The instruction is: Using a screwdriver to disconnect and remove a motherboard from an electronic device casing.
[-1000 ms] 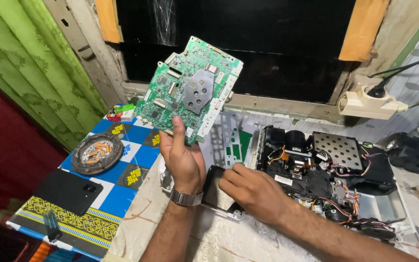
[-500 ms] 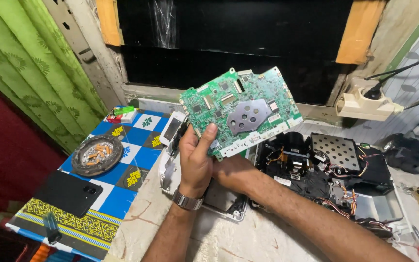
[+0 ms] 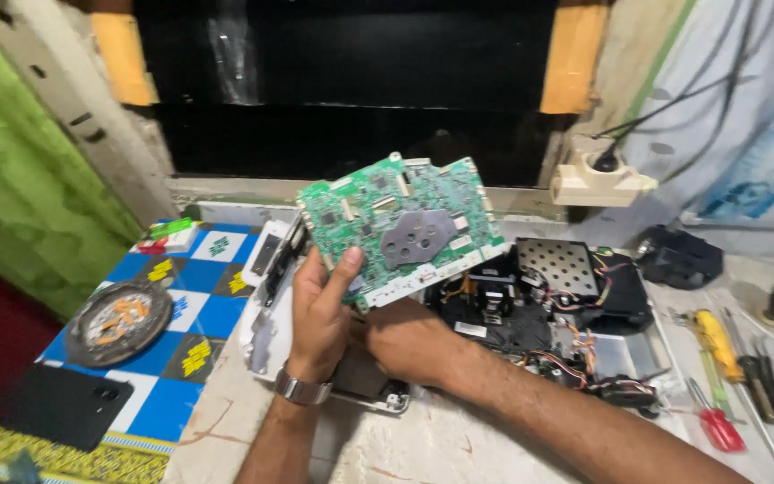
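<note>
The left hand (image 3: 318, 314) closes thumb-up on the green circuit board (image 3: 402, 226), held above the worktop's middle. The right hand (image 3: 409, 339), seemingly curled beneath, supports it. Grip the edges only, clear of the opened projector chassis (image 3: 539, 300).

Bench (image 3: 459, 448): open projector chassis (image 3: 548, 309), screwdrivers (image 3: 718, 345), patterned cloth (image 3: 172, 350).

The left hand (image 3: 320, 314) grips a green circuit board (image 3: 402, 224) by its lower left corner, thumb on its face, holding it tilted above an opened device (image 3: 548, 305) on the bench (image 3: 459, 444). The right hand (image 3: 409, 341) sits under the board. Screwdrivers (image 3: 718, 358) lie near the bench's right edge.
</note>
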